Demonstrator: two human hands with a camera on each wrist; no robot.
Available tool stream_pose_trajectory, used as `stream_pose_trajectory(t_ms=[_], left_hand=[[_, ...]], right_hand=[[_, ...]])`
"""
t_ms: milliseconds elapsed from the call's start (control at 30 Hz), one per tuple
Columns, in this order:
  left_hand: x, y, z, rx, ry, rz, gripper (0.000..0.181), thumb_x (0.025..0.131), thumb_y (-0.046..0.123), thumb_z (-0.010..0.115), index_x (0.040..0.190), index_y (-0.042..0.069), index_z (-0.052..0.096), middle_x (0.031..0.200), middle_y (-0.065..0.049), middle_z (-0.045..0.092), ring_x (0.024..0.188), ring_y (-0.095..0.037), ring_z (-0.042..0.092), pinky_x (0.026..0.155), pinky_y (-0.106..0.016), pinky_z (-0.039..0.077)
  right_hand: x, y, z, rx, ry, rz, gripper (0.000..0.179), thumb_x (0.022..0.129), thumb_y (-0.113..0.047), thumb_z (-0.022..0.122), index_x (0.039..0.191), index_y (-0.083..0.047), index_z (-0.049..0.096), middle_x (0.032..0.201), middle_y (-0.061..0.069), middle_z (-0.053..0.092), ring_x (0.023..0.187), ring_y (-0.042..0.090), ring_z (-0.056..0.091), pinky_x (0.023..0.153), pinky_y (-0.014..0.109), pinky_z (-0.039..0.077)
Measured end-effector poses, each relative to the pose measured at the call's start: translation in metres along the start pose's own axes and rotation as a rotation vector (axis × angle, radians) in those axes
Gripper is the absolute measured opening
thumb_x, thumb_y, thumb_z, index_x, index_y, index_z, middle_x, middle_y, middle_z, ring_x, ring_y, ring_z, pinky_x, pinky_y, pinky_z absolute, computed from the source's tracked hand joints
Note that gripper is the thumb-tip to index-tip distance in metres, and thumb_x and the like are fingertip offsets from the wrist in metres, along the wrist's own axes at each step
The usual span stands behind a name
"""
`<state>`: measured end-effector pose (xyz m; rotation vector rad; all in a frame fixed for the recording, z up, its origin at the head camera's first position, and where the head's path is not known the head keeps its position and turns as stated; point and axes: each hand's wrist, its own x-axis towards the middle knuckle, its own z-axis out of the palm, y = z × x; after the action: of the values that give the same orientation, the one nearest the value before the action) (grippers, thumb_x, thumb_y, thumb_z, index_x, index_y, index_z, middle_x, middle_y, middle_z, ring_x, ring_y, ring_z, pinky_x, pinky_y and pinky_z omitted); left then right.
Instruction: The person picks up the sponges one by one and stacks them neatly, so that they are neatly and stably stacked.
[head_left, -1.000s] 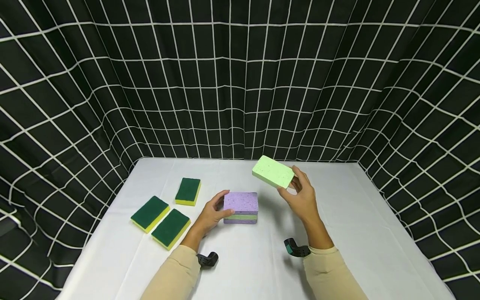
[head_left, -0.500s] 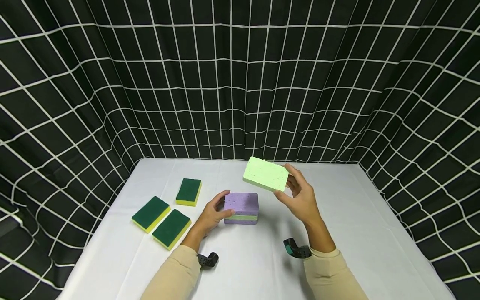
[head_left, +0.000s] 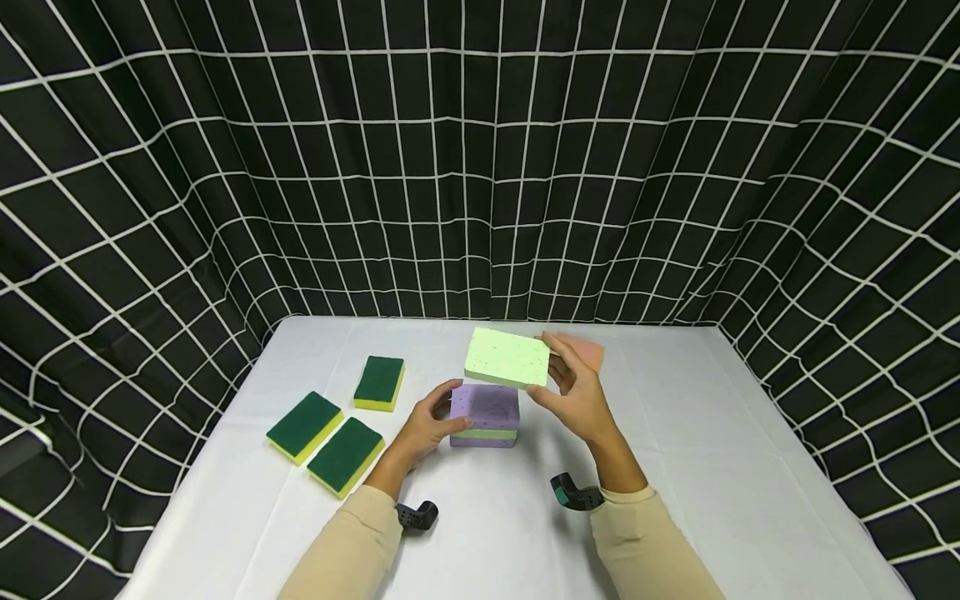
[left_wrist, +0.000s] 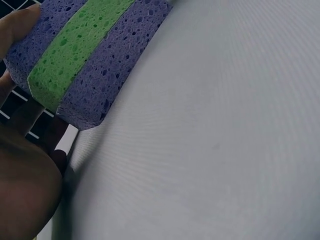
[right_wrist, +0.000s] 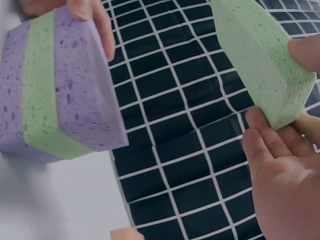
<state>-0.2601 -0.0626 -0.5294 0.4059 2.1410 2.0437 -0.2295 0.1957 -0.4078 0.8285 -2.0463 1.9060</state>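
Note:
A stack of sponges stands on the white table: a purple sponge [head_left: 486, 407] on top, a light green sponge [left_wrist: 75, 47] in the middle and another purple sponge [left_wrist: 107, 70] underneath. My left hand [head_left: 426, 432] grips the stack at its left end, thumb on the near side and fingers at the back. Above the stack, my right hand [head_left: 576, 390] pinches a light green sponge [head_left: 507, 357] by its right end, thumb in front and fingers behind. In the right wrist view this held sponge [right_wrist: 255, 60] is apart from the stack.
To the left lie three scrub sponges with dark green tops and yellow undersides: one at the back [head_left: 378, 382], one at far left [head_left: 303, 426] and one nearer the front [head_left: 345, 455]. Behind my right hand lies an orange sponge [head_left: 585, 350], partly hidden. Black gridded cloth [head_left: 491, 167] surrounds the table.
My right hand has carried the light green sponge leftward and slightly down, over the stack, levelling it somewhat. The orange sponge has come into view behind that hand. My left hand stays on the stack.

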Motion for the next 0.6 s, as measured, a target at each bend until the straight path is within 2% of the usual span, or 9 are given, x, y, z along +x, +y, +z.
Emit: stream_pose_trajectory(t_ms=[167, 333, 600], left_hand=[[0.0, 0.003, 0.001, 0.001, -0.001, -0.002, 0.073, 0.082, 0.007, 0.077, 0.146, 0.013, 0.042, 0.141, -0.019, 0.044, 0.128, -0.036, 0.041, 0.102, -0.05, 0.035], [0.0, 0.003, 0.0, 0.02, -0.001, -0.004, 0.072, 0.08, 0.01, 0.079, 0.143, 0.018, 0.045, 0.136, -0.012, 0.049, 0.124, -0.031, 0.046, 0.1, -0.049, 0.037], [0.0, 0.004, 0.0, 0.023, 0.016, -0.008, 0.072, 0.079, 0.014, 0.081, 0.142, 0.019, 0.047, 0.136, -0.009, 0.051, 0.124, -0.031, 0.046, 0.103, -0.052, 0.033]], right_hand=[[0.0, -0.001, 0.007, 0.001, -0.022, 0.054, 0.076, 0.077, 0.023, 0.063, 0.143, 0.017, 0.026, 0.142, 0.033, 0.034, 0.124, 0.045, 0.041, 0.107, 0.036, 0.031], [-0.002, 0.008, 0.013, -0.009, -0.058, 0.089, 0.076, 0.078, 0.021, 0.063, 0.144, 0.016, 0.026, 0.143, 0.032, 0.032, 0.125, 0.045, 0.041, 0.107, 0.04, 0.03], [-0.005, 0.019, 0.019, -0.008, -0.093, 0.137, 0.074, 0.079, 0.021, 0.063, 0.143, 0.014, 0.028, 0.143, 0.033, 0.033, 0.123, 0.045, 0.043, 0.106, 0.045, 0.031]])
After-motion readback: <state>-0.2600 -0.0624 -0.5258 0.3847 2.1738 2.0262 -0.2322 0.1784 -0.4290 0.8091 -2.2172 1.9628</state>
